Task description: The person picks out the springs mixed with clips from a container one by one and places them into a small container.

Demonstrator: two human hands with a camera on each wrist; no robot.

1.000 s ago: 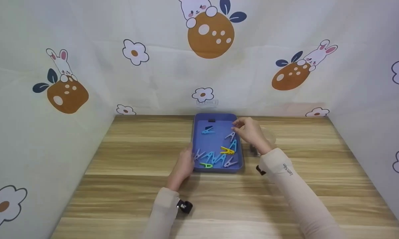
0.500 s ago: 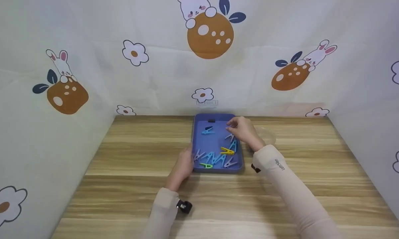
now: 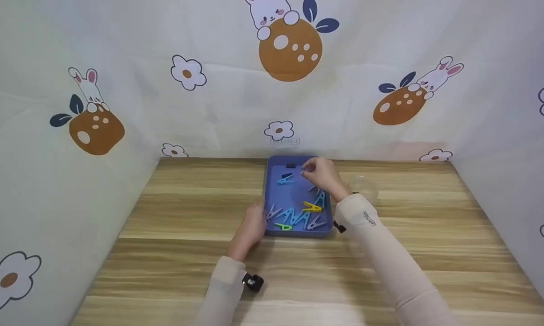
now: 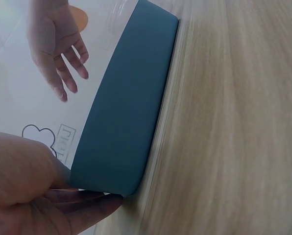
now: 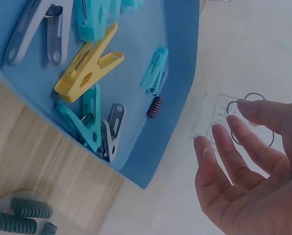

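The blue tray (image 3: 268, 181) lies on the table with several plastic clothespins in it, among them a yellow clothespin (image 5: 85, 73), a green clothespin (image 3: 283, 227) and a light-blue clothespin (image 3: 285, 179). My left hand (image 3: 251, 224) grips the tray's near left side; in the left wrist view its fingers (image 4: 94, 210) lie against the tray's end, the thumb tip hidden behind the rim. Over the tray's far right part hovers my right hand (image 3: 324, 175), fingers loosely bent, nothing visible between them. Near the far end lies a small dark ribbed coil (image 5: 155, 106).
To the right of the tray, partly behind the right wrist, stands a clear round container (image 3: 366, 186); dark ribbed coils (image 5: 31, 208) are inside it. The wooden table (image 3: 199, 194) meets printed cloth walls (image 3: 226, 113) at the back and sides.
My right hand has moved left from the tray's right rim to over its far part. The left hand has stayed at the tray's side, and the clothespins lie as before.
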